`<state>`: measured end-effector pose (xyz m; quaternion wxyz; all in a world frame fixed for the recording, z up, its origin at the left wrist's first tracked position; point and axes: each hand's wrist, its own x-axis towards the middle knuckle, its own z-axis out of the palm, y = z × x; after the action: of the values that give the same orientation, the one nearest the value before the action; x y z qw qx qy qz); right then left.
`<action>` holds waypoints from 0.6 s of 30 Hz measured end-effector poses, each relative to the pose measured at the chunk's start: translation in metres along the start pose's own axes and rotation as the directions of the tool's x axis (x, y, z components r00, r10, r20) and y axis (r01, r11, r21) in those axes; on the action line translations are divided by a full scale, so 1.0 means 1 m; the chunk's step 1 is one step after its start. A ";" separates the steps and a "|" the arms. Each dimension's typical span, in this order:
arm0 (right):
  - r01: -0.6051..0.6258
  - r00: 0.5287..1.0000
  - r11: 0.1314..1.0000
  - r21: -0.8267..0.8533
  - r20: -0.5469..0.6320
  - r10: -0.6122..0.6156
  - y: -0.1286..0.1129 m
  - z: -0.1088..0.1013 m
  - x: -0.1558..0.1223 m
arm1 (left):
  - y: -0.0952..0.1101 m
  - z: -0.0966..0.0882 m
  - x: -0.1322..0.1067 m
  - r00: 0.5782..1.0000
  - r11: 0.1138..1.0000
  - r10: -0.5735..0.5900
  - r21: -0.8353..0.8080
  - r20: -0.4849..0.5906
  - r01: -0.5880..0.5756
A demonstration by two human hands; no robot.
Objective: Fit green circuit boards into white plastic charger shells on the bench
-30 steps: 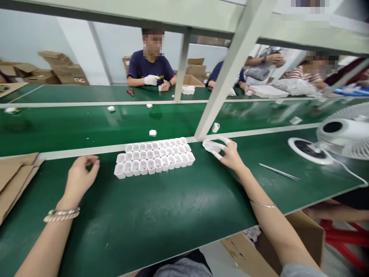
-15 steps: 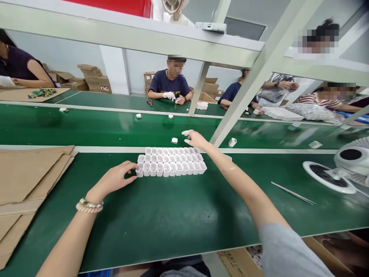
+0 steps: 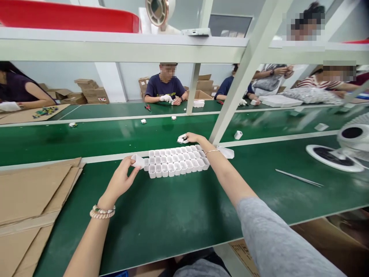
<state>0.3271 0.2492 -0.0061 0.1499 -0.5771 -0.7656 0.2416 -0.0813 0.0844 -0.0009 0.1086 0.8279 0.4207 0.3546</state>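
My left hand [image 3: 119, 181] pinches a small white plastic cup [image 3: 137, 161], raised and tilted at the left end of the cup block. Several rows of matching white cups [image 3: 178, 166] stand close together on the green table, open ends up. Dark bits show inside some of the front ones. Beyond the block, my right hand [image 3: 194, 137] reaches over to the green belt, white covers on its fingertips. Its fingers close on a small white part with a dark underside [image 3: 180, 141], which they partly hide.
Flattened cardboard [image 3: 34, 196] lies at the left. Tweezers [image 3: 299, 177] and a white fan [image 3: 350, 148] are on the right. A slanted post [image 3: 230, 104] rises beside my right forearm. More white parts [image 3: 143, 121] rest on the belt; co-workers sit across.
My left hand has lifted the end cup from the front row. My right hand has come down onto the small white part on the belt. The view has shifted.
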 end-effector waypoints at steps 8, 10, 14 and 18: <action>-0.003 0.983 1.000 -0.022 -0.181 -0.001 -0.022 -0.007 -0.025 | 0.013 0.031 -0.003 0.972 0.994 -0.017 -0.107 -0.236 -0.009; 0.070 0.971 0.997 -0.037 -0.228 -0.076 -0.034 -0.011 -0.039 | 0.021 0.035 -0.005 0.958 0.992 -0.022 -0.127 -0.287 -0.015; 0.430 0.839 0.902 -0.047 -0.348 -0.418 -0.076 -0.012 -0.084 | 0.038 0.036 -0.007 0.951 0.994 0.047 -0.079 -0.307 -0.075; 0.572 0.744 0.795 -0.203 -0.280 -0.607 -0.130 0.000 -0.133 | 0.050 0.035 -0.010 0.939 0.986 0.162 0.022 -0.302 -0.163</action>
<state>0.2606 0.0942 0.0712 0.3147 -0.3445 -0.8835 0.0413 -0.0309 0.0500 -0.0070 0.0144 0.7954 0.3622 0.4858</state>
